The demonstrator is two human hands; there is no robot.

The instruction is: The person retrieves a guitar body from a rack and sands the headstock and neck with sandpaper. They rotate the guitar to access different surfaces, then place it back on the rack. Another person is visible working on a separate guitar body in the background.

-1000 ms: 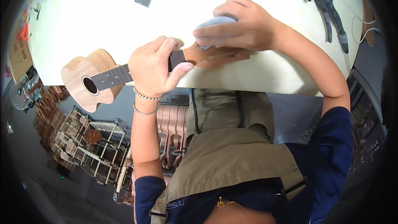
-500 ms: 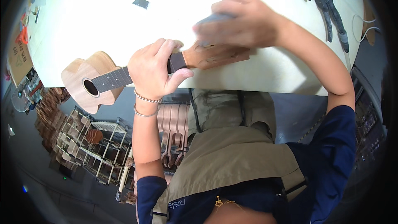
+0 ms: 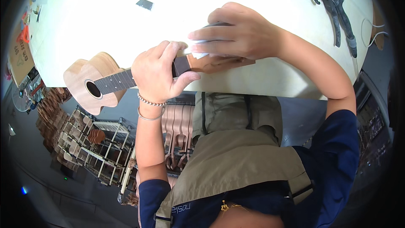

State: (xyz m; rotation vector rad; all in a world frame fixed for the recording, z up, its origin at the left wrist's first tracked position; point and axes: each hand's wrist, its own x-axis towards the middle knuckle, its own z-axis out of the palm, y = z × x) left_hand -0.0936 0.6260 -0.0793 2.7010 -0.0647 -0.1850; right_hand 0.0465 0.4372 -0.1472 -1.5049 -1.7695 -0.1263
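A bare-wood ukulele (image 3: 114, 82) with a dark fretboard lies slanted along the near edge of the white table, its body at the left. My left hand (image 3: 157, 71) is wrapped round its neck close to the headstock, thumb on the near side. Over the reddish-brown headstock (image 3: 220, 64) is my right hand (image 3: 240, 33), pressing a dark pad (image 3: 217, 24) with a whitish sheet (image 3: 199, 52) at its lower side. My fingers cover most of that pad, so its exact kind is unclear, and they also hide part of the headstock.
The white table (image 3: 109, 25) bears a small black piece (image 3: 145, 4) farther back. Black-handled clamps (image 3: 335, 12) lie at the far right. Below the table's left side stand a rack (image 3: 105, 139) and several wooden instrument parts (image 3: 177, 122). A cardboard box (image 3: 22, 57) is at the left.
My right hand, blurred before, has shifted slightly left and down along the headstock with the pad, and the whitish sheet now shows. My left hand keeps its hold on the neck.
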